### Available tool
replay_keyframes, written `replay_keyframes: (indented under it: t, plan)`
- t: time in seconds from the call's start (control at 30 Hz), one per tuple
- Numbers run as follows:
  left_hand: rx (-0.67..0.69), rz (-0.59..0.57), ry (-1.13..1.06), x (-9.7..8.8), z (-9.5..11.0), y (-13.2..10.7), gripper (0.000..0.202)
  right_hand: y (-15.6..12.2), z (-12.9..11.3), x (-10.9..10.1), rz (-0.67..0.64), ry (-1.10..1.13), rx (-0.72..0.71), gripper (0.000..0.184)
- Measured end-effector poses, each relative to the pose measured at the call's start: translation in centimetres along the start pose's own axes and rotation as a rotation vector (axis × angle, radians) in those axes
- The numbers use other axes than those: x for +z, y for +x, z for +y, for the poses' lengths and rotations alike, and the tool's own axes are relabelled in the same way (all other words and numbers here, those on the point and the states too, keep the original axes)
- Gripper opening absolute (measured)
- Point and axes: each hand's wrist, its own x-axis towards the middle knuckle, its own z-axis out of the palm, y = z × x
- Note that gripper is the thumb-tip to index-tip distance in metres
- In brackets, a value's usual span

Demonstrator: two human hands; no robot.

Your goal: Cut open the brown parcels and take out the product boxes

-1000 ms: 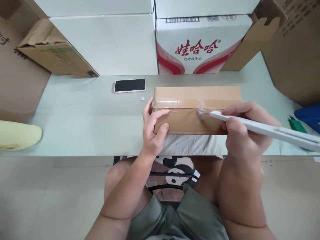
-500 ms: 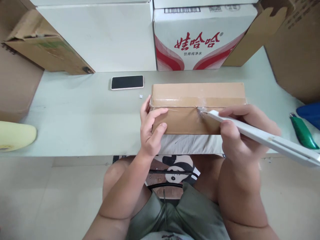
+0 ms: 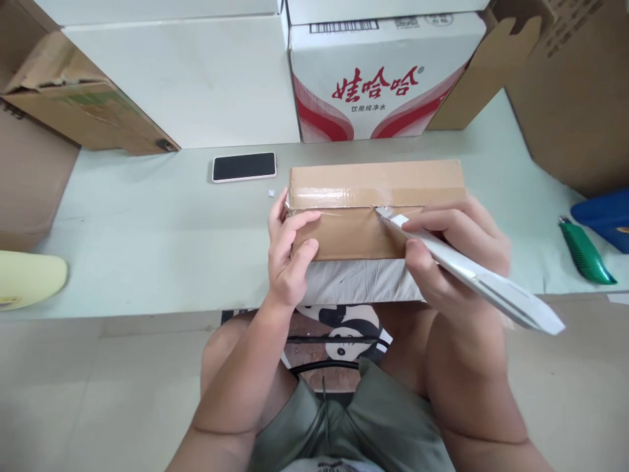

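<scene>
A closed brown cardboard box (image 3: 344, 233) lies on the table, with clear tape along its long middle seam. My left hand (image 3: 291, 255) grips its left end, index finger and thumb on top and the other fingers around the side. In my right hand (image 3: 457, 252) is a white utility knife (image 3: 476, 278), held slantwise like a pen. The blade's tip touches the seam near the middle of the box, where the tape looks wrinkled. My right fingers hide part of the box's right end.
Behind the box are a phone (image 3: 244, 168), a tiny white piece (image 3: 271, 193) and a white carton with red lettering (image 3: 378, 98). To the right lie a green-handled tool (image 3: 587, 252) and a blue object (image 3: 602, 216). A pale yellow object (image 3: 32, 278) sits at the left edge.
My right hand has moved left, closer to the box, and the knife slants differently with its tip at about the same spot on the seam. The whole view has shifted slightly.
</scene>
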Motion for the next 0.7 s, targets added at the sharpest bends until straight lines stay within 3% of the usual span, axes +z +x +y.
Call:
replay_keyframes:
  t: [0.23,0.43,0.7]
  plan:
    - [-0.008,-0.005,-0.006,-0.01,-0.02,0.07,0.04,-0.16,0.1,0.06,0.104,0.031,-0.004,0.009]
    - [0.003,-0.005,-0.009,-0.05,-0.02,0.13,0.039,0.48,-0.42,-0.51,-0.058,0.046,0.086,0.016]
    - [-0.026,-0.026,-0.016,-0.25,-0.12,0.35,0.04,0.16,0.12,-0.26,0.161,0.053,0.061,0.016]
